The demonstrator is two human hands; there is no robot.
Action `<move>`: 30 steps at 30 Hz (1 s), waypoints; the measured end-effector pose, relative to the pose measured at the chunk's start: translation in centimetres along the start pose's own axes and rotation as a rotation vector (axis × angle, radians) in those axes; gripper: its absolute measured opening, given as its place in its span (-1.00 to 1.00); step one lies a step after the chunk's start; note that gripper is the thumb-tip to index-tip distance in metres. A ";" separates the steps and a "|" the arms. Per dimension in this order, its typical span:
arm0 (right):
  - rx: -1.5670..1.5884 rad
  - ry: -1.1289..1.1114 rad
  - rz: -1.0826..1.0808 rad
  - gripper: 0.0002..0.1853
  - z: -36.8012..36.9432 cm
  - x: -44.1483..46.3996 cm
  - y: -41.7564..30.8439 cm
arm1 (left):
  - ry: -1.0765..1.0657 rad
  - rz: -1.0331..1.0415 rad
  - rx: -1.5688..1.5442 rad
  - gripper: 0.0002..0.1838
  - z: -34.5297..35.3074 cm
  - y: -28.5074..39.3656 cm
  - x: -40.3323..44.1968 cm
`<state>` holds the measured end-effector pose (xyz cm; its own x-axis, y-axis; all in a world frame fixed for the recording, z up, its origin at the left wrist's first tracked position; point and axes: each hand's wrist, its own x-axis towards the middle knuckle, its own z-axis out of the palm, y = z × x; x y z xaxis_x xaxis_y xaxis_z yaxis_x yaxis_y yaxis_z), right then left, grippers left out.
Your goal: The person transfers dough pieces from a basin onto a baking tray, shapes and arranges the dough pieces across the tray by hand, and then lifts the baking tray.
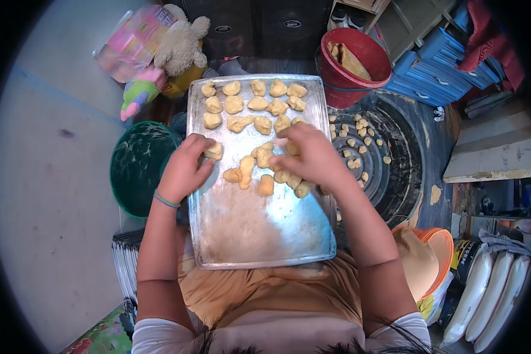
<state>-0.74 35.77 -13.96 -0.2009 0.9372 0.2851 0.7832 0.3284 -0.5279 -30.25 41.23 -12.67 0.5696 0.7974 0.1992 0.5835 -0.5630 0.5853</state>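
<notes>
A metal baking tray [253, 236] lies across my lap with several lumps of yellowish dough on it. Rows of dough lumps [234, 105] fill its far half; a looser cluster [264, 158] lies in the middle. My left hand [186, 166] is at the tray's left edge, its fingertips and thumb around a dough lump [214, 151]. Over the right side, my right hand [314, 154] has thumb and fingers apart, with the thumb tip beside the cluster. Another dough lump [292, 147] shows between them. The palm hides part of the dough under it.
On the right, a round black tub [410, 159] holds several small dough pieces. Behind it stands a red bucket [351, 97]. A green basin [130, 171] sits left of the tray. An orange bucket [445, 259] is near my right elbow; a stuffed toy [183, 44] is far left.
</notes>
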 end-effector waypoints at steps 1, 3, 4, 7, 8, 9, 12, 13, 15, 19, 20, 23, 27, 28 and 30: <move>-0.031 -0.003 -0.122 -0.54 0.9 0.1 -0.7 | 0.001 -0.001 0.015 -0.75 0.2 -0.1 0.0; -0.101 -0.152 -0.040 -0.59 3.0 0.6 -2.2 | 0.007 0.000 0.047 -0.72 1.1 -0.8 0.1; -0.056 -0.205 0.029 -0.60 3.7 1.3 -2.7 | 0.043 -0.013 0.110 -0.71 1.3 -0.9 0.3; 0.140 -0.142 0.130 -0.64 5.9 2.7 -3.7 | 0.224 0.034 0.215 -0.66 1.4 0.0 0.5; 0.163 -0.103 0.135 -0.64 6.7 3.0 -3.7 | 0.132 0.040 0.160 -0.67 1.1 0.5 0.2; 0.187 -0.064 0.141 -0.64 7.1 3.2 -3.7 | 0.039 0.046 0.106 -0.67 0.7 1.2 -0.3; 0.301 0.005 0.125 -0.63 7.3 3.1 -3.1 | -0.161 0.033 0.066 -0.69 1.2 1.4 -1.8; 0.319 -0.015 0.165 -0.64 6.8 2.9 -3.1 | -0.215 0.026 0.074 -0.70 1.9 1.0 -2.2; 0.356 -0.053 0.241 -0.64 5.6 2.5 -3.3 | -0.120 0.075 0.060 -0.75 2.5 0.2 -2.6; 0.091 -0.107 -0.108 -0.68 6.1 0.6 -4.4 | -0.202 0.049 0.032 -0.79 1.8 0.5 -2.3; 0.099 -0.146 -0.069 -0.69 6.2 0.3 -4.4 | -0.224 0.045 0.018 -0.80 1.6 0.6 -2.0; 0.245 -0.093 0.189 -0.71 4.2 0.9 -4.2 | -0.271 0.003 -0.098 -0.81 0.4 1.4 -1.3; 0.295 -0.162 0.281 -0.69 2.6 1.6 -0.6 | -0.164 0.040 -0.097 -0.81 1.4 2.0 0.4; 0.282 -0.096 0.285 -0.69 2.0 1.2 -0.1 | -0.140 0.088 -0.070 -0.82 2.3 1.7 1.1; 0.248 0.033 0.283 -0.67 0.8 0.8 0.9 | -0.143 0.155 -0.039 -0.83 3.0 2.1 2.3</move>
<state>-0.65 36.89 -14.82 0.0249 0.9920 0.1240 0.6382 0.0797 -0.7658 -26.04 41.22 -13.33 0.7285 0.6617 0.1774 0.4613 -0.6652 0.5871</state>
